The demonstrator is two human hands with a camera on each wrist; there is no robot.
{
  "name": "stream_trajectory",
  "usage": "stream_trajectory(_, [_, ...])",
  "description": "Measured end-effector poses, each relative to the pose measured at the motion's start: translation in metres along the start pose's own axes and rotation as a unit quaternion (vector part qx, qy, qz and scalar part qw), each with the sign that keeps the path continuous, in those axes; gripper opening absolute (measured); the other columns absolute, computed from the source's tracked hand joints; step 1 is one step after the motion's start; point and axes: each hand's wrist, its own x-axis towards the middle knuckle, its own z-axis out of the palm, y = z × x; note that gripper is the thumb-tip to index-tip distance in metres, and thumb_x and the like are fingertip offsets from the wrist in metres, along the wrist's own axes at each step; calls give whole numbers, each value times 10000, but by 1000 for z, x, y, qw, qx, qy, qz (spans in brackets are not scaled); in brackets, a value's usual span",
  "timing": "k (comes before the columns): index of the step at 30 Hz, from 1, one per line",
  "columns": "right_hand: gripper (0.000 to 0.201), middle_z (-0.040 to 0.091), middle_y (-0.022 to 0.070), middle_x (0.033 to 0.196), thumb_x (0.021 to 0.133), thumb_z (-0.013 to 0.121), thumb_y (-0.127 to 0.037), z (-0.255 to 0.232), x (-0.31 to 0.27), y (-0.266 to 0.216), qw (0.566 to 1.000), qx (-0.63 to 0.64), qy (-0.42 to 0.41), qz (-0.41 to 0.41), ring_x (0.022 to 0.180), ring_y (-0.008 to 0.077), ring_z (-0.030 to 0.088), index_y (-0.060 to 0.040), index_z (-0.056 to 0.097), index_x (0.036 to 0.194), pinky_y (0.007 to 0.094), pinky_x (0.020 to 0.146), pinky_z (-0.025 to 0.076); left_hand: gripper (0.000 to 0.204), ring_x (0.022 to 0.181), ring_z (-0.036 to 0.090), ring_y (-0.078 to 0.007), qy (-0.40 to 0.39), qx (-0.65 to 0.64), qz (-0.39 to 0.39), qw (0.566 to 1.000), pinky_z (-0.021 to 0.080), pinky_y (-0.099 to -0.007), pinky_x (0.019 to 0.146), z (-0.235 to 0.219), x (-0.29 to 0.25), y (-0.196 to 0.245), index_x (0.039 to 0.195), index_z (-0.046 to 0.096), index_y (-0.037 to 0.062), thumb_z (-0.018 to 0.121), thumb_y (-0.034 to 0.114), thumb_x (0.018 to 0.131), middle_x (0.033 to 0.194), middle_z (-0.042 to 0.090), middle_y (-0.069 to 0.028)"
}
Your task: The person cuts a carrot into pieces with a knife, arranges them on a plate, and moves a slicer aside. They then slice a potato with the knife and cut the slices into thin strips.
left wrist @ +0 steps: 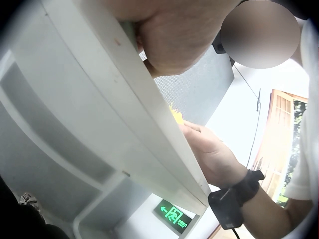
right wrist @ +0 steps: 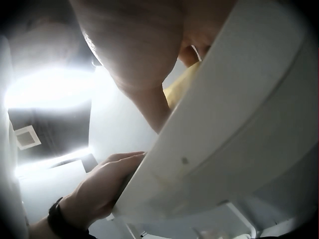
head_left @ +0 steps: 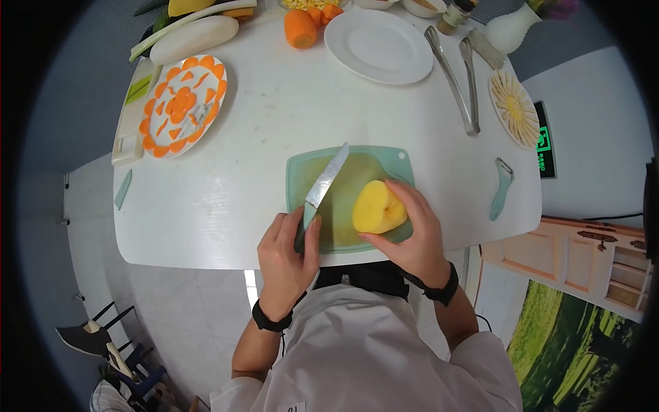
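Note:
My left hand [head_left: 287,255] grips the green handle of a kitchen knife [head_left: 328,176], its blade pointing away over the left part of a green cutting board [head_left: 336,232]. On the board's right side, my right hand [head_left: 421,240] holds a peeled yellow potato [head_left: 374,209] between thumb and fingers. The potato shows a flat cut face toward the left. Blade and potato are apart. In the right wrist view the table edge and the right hand hide most of the potato [right wrist: 182,85]. The left wrist view does not show the knife.
A plate of carrot slices [head_left: 154,123] lies left, a white plate [head_left: 374,44] and carrots [head_left: 301,29] at the back. On the right are metal tongs [head_left: 453,79], an oval plate of pale strips [head_left: 525,117] and a green peeler [head_left: 502,191]. The table edge [head_left: 206,265] is close to the body.

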Motion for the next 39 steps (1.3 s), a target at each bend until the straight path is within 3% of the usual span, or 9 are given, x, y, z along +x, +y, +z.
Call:
stream_trajectory(7, [772,611,164,1274,687,930,-175,5,-3,0,999,11,30,-7,1140,332,627,-25,546,1340,401,953,540,192,547,517,-235,6,1,5,1000,399,-347,504,1,0,1,1038,656,-71,681,83,927,714,565,-130])
stream_trajectory(16, [781,632,142,1270,685,929,-225,-1,0,4,1000,-16,4,-26,1116,346,616,-34,532,1330,422,949,527,194,552,517,-219,-4,5,-5,1000,402,-336,517,0,0,3,1055,665,-66,659,101,955,712,566,-119])
stream_trajectory(19, [775,634,141,1274,684,929,-221,-1,0,4,1000,-2,6,-19,1113,346,615,-37,533,1324,425,947,527,192,569,541,-273,-13,7,-19,1000,431,-375,523,-1,0,3,1072,670,-45,676,88,934,733,559,-131])
stream_trajectory(25, [772,631,140,1290,683,930,-190,4,-2,2,1000,20,22,-6,1139,345,613,-40,525,1323,425,968,523,198,562,536,-272,-11,5,-15,1000,425,-374,520,0,-1,1,1074,670,-47,676,96,938,727,554,-131])
stream_trajectory(28, [764,627,142,1300,690,926,-174,5,-3,3,999,29,29,1,1162,347,608,-39,522,1324,425,986,519,198,560,516,-201,-9,4,-12,1000,403,-328,524,0,-1,2,1065,666,-63,650,109,967,728,577,-113])
stream_trajectory(39, [807,569,190,1337,728,901,-165,0,-1,-4,1000,14,17,8,1203,356,590,-26,487,1405,420,1000,517,200,560,504,-201,-12,2,-17,1000,395,-328,526,-1,-1,2,1074,664,-60,636,113,979,723,561,-111])
